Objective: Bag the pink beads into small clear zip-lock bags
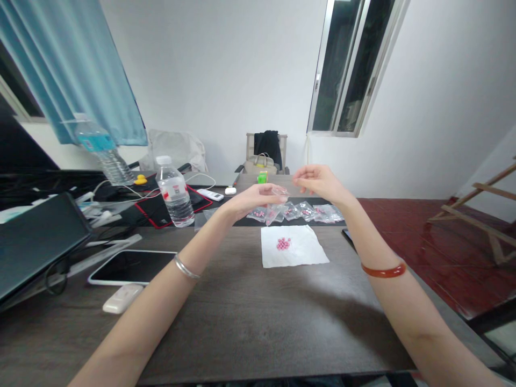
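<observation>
Over the far part of the desk, my left hand [258, 198] pinches a small clear plastic bag [281, 192]. Just right of the bag is my right hand [318, 180], its fingers bent and drawn together; whatever they hold, if anything, is too small to make out. Below both hands a white paper napkin [302, 255] lies flat, with a little cluster of pink beads [283, 244] on it. Several clear bags of pink beads [306, 211] lie in a row behind the napkin, partly hidden by my left hand.
To the left are a water bottle [175, 193], a tablet [133, 267], a white case [123, 299] and a laptop [40, 236]. A second bottle [105, 153] stands farther back. A phone [349, 238] rests at the desk's right edge. A small green object [262, 178] sits beyond my hands.
</observation>
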`<state>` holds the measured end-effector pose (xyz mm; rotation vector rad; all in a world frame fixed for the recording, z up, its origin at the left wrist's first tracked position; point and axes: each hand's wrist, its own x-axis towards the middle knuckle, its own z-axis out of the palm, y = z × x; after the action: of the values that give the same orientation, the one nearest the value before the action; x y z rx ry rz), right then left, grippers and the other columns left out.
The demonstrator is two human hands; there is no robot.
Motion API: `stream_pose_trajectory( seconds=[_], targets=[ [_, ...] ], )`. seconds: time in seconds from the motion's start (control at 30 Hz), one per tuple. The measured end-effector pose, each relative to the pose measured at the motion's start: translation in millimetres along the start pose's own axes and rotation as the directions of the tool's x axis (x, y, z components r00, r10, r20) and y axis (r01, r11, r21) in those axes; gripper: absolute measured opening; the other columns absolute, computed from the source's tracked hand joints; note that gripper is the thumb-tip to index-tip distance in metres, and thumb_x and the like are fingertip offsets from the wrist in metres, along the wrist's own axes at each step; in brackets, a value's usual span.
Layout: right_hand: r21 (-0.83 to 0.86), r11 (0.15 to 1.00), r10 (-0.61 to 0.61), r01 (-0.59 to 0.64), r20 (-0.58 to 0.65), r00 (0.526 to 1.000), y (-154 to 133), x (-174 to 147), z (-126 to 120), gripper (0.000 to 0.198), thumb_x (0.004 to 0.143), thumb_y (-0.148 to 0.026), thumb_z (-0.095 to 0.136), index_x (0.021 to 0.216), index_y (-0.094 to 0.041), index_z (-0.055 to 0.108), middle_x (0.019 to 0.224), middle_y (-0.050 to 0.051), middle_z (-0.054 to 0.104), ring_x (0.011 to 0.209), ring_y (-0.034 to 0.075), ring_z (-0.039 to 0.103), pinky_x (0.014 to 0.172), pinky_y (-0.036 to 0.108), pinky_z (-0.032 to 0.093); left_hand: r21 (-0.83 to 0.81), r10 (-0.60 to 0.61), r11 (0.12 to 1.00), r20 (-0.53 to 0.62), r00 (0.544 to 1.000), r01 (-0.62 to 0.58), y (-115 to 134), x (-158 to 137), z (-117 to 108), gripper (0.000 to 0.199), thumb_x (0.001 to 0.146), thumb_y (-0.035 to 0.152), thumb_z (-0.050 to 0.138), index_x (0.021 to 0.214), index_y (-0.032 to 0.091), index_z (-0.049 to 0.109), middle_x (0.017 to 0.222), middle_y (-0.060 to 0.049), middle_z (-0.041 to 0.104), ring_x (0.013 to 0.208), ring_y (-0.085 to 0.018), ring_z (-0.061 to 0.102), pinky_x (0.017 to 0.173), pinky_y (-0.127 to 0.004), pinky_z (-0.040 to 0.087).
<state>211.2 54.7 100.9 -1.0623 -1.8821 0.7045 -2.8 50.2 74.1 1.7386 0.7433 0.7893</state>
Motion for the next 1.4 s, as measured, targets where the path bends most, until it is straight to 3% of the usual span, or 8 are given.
stream_pose_trajectory(
  seconds=[0.07, 0.13, 0.3, 0.4, 0.73, 1.03, 1.27, 1.4],
  targets=[
    [-0.113, 0.991, 0.079, -0.065, 0.119, 0.990, 14, 4, -1, 0.019, 0.071, -0.026, 0.064, 0.084, -0.012, 0.063, 0.072, 0.003, 0.064, 0.056, 0.009, 0.055, 0.047, 0.019, 0.041, 0.001, -0.003, 1.000, -0.010, 1.000, 0.003, -1, 0, -1, 0.044, 0.072, 0.036, 0.074, 0.110, 0.017, 0.063, 0.107, -0.008, 0.066, 0.095, -0.017, 0.061, 0.080, -0.031, 0.045],
    [-0.284, 0.953, 0.195, -0.104, 0.312, 0.930, 29, 9, 3, 0.022, 0.066, -0.023, 0.067, 0.084, -0.011, 0.065, 0.071, 0.004, 0.065, 0.057, 0.010, 0.055, 0.048, 0.020, 0.041, -0.010, -0.001, 1.000, -0.013, 1.000, 0.001, -2, 1, -1, 0.043, 0.072, 0.035, 0.074, 0.110, 0.017, 0.063, 0.109, -0.008, 0.066, 0.096, -0.018, 0.061, 0.080, -0.031, 0.045],
    [-0.474, 0.870, 0.466, -0.135, 0.700, 0.541, 59, 12, 31, 0.032, 0.057, -0.022, 0.071, 0.087, -0.011, 0.069, 0.078, 0.003, 0.067, 0.068, 0.013, 0.060, 0.055, 0.021, 0.048, -0.047, 0.014, 0.999, -0.010, 1.000, -0.014, -2, 3, -2, 0.040, 0.071, 0.033, 0.075, 0.106, 0.016, 0.065, 0.111, -0.008, 0.065, 0.093, -0.016, 0.061, 0.076, -0.029, 0.046],
    [-0.477, 0.862, 0.501, -0.174, 0.742, 0.446, 68, 10, 50, 0.032, 0.056, -0.020, 0.071, 0.086, -0.011, 0.069, 0.073, 0.001, 0.066, 0.067, 0.013, 0.060, 0.058, 0.021, 0.049, -0.071, 0.016, 0.997, -0.013, 1.000, -0.017, 1, 1, 0, 0.038, 0.071, 0.031, 0.075, 0.104, 0.016, 0.066, 0.107, -0.007, 0.066, 0.087, -0.015, 0.061, 0.072, -0.027, 0.046],
    [-0.476, 0.852, 0.507, -0.218, 0.645, 0.572, 78, 7, 66, 0.012, 0.055, -0.011, 0.067, 0.067, -0.010, 0.067, 0.057, -0.001, 0.061, 0.058, 0.012, 0.058, 0.058, 0.023, 0.050, -0.091, 0.017, 0.996, -0.027, 0.999, -0.020, 4, 0, 2, 0.035, 0.070, 0.028, 0.076, 0.101, 0.015, 0.067, 0.101, -0.007, 0.067, 0.083, -0.013, 0.060, 0.070, -0.026, 0.045],
    [-0.461, 0.876, 0.426, -0.142, 0.601, 0.676, 83, 12, 55, 0.019, 0.055, -0.007, 0.060, 0.073, -0.011, 0.066, 0.057, -0.001, 0.061, 0.052, 0.011, 0.056, 0.050, 0.021, 0.046, -0.065, 0.006, 0.998, -0.023, 1.000, -0.007, -2, 3, -2, 0.038, 0.072, 0.031, 0.075, 0.105, 0.016, 0.065, 0.111, -0.008, 0.066, 0.089, -0.015, 0.061, 0.072, -0.027, 0.046],
    [-0.213, 0.973, 0.168, -0.089, 0.388, 0.906, 57, 16, 10, 0.024, 0.062, -0.011, 0.063, 0.086, -0.011, 0.064, 0.062, 0.000, 0.061, 0.054, 0.009, 0.054, 0.048, 0.019, 0.043, -0.006, 0.008, 1.000, -0.012, 1.000, -0.008, -6, 3, -3, 0.042, 0.072, 0.034, 0.075, 0.108, 0.017, 0.064, 0.106, -0.007, 0.067, 0.093, -0.016, 0.061, 0.079, -0.028, 0.044],
    [-0.033, 0.998, 0.057, -0.051, 0.217, 0.975, 29, 9, -6, 0.026, 0.065, -0.013, 0.063, 0.091, -0.012, 0.062, 0.073, 0.003, 0.064, 0.059, 0.010, 0.056, 0.046, 0.019, 0.043, 0.026, -0.013, 1.000, 0.011, 1.000, 0.012, -5, 2, 0, 0.044, 0.071, 0.037, 0.074, 0.109, 0.017, 0.064, 0.105, -0.007, 0.067, 0.091, -0.016, 0.062, 0.077, -0.029, 0.045]
  ],
)
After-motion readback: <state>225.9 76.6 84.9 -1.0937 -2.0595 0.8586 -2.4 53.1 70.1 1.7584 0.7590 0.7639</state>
